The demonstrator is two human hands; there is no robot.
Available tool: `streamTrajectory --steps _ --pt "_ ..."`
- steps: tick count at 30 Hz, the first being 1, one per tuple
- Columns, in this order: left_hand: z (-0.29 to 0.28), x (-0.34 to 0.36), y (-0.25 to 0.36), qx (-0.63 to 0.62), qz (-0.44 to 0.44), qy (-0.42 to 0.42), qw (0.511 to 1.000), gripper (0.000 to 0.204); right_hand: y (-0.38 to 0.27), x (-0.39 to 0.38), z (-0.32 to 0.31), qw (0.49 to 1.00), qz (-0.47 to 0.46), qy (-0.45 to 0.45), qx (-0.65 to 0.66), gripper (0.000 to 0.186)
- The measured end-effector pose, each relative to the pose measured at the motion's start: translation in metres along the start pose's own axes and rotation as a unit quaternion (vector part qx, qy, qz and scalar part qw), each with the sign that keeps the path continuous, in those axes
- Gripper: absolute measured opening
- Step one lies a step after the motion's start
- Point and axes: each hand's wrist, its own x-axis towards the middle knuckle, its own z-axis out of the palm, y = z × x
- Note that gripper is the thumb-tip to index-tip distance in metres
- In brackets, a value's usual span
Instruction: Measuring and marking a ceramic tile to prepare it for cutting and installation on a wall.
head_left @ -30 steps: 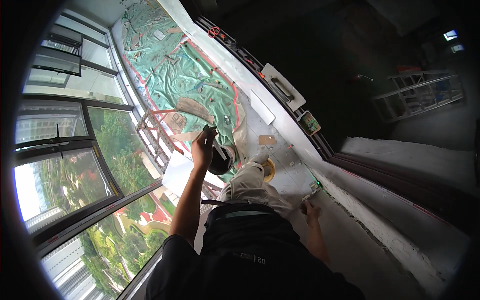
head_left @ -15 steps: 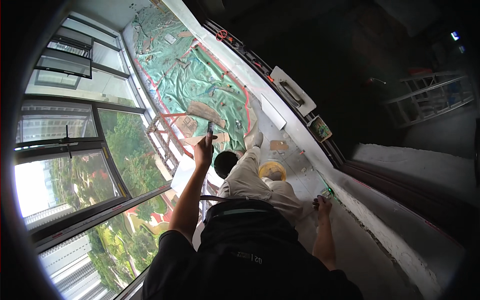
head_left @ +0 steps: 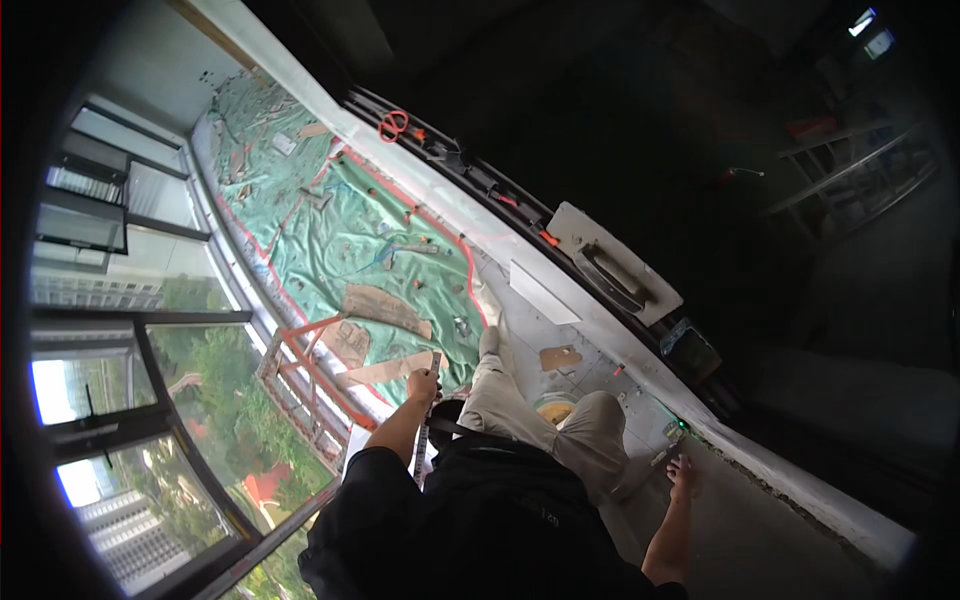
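Left hand [head_left: 423,387] — fingers curled closed around a slim strip [head_left: 435,364], whose upper end rises above the fist. Right hand [head_left: 681,475] — fingers partly bent, near a small green-lit device [head_left: 678,428] by the foot of the wall [head_left: 775,455]; whether they hold anything cannot be told. A careless sweep could knock the device askew; a slack grip could drop the strip; folds in the green sheet [head_left: 330,240] could trip the nearby foot [head_left: 489,342].
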Motion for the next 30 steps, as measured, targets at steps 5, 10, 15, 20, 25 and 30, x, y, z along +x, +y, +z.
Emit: streamTrajectory --steps 5,10,15,20,25,30 --pt "0.021 0.184 0.099 -0.028 0.097 -0.070 0.992 0.025 0.072 0.016 0.154 0.990 0.022 -0.074 -0.116 0.029" --pt "-0.059 0.155 0.083 -0.143 0.039 -0.141 0.979 0.028 -0.031 -0.112 0.324 0.770 -0.301 -0.101 -0.553 0.025" --pt "-0.142 0.163 0.070 -0.178 0.047 -0.075 0.980 0.026 -0.114 -0.119 0.489 0.752 -0.382 -0.148 -0.516 0.030" --pt "-0.203 0.158 0.042 -0.264 0.017 0.007 0.964 0.026 -0.141 -0.156 0.615 0.680 -0.493 -0.198 -0.506 0.029" --pt "-0.236 0.139 -0.010 -0.339 -0.039 0.033 0.939 0.026 -0.145 -0.194 0.731 0.614 -0.525 -0.320 -0.495 0.031" --pt "-0.243 0.135 -0.019 -0.361 -0.062 0.064 0.928 0.029 -0.147 -0.202 0.816 0.573 -0.555 -0.355 -0.487 0.025"
